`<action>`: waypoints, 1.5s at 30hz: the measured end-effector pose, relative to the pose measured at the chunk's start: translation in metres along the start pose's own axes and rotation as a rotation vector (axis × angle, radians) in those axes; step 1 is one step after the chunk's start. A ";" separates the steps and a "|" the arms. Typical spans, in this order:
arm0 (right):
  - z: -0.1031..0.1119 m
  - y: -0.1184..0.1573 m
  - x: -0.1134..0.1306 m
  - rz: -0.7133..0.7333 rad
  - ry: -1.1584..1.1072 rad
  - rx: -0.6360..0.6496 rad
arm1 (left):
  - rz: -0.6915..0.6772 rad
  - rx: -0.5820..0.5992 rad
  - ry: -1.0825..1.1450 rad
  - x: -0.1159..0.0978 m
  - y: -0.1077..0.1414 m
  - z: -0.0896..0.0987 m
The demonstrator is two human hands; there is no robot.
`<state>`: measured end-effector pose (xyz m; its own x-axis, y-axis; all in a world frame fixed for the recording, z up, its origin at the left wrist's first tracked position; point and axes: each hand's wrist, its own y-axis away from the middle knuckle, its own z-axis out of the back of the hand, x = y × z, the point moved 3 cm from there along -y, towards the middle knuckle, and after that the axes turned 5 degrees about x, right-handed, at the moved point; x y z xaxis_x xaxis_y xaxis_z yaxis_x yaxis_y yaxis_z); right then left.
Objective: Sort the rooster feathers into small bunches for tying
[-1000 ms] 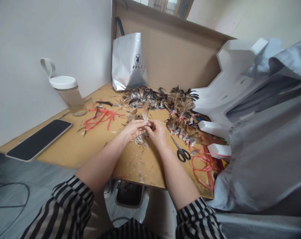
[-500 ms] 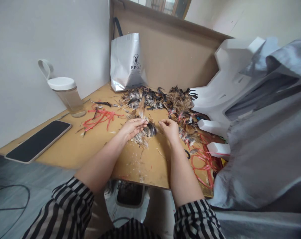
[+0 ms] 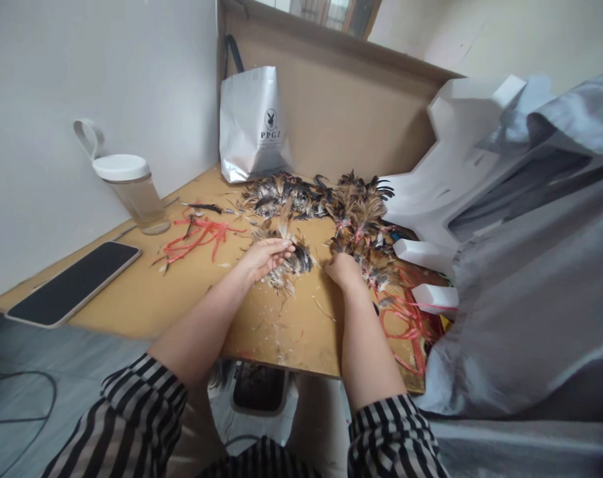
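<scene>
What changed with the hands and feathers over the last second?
The right hand left the left hand and moved right to the feather pile, covering the scissors. The left hand stayed on the small feather bunch. Phone, bottle and bag are unchanged.

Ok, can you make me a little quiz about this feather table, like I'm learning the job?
1. True or false: the left hand rests on a small bunch of brown and black feathers.
2. What lies nearest the flat black phone: A the clear plastic bottle with a white lid, B the white paper bag with a rabbit logo, C the grey cloth sack?
3. What colour are the loose strings left of the feathers?

Key: 1 true; 2 A; 3 red. The right hand reaches into the big feather pile.
</scene>
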<state>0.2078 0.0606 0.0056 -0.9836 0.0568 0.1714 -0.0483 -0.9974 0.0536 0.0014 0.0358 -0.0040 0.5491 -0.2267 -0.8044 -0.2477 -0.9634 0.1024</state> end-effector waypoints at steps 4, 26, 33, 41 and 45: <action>-0.002 -0.002 -0.002 0.008 -0.129 -0.062 | 0.010 0.008 -0.003 0.002 -0.001 0.001; -0.017 0.023 0.074 0.294 -1.872 0.196 | 0.157 0.132 0.131 0.009 0.002 -0.009; -0.025 0.017 0.069 0.336 -1.730 0.126 | 0.141 0.123 0.087 0.009 0.002 -0.009; -0.024 0.018 0.068 0.326 -1.683 0.126 | 0.026 0.038 -0.009 0.008 0.000 -0.008; -0.023 0.018 0.068 0.317 -1.686 0.114 | -0.033 0.020 -0.090 0.008 0.001 -0.009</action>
<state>0.1356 0.0451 -0.0046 0.3069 -0.0715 0.9491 0.1819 -0.9744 -0.1322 0.0125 0.0319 -0.0048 0.4835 -0.1799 -0.8567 -0.2472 -0.9669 0.0636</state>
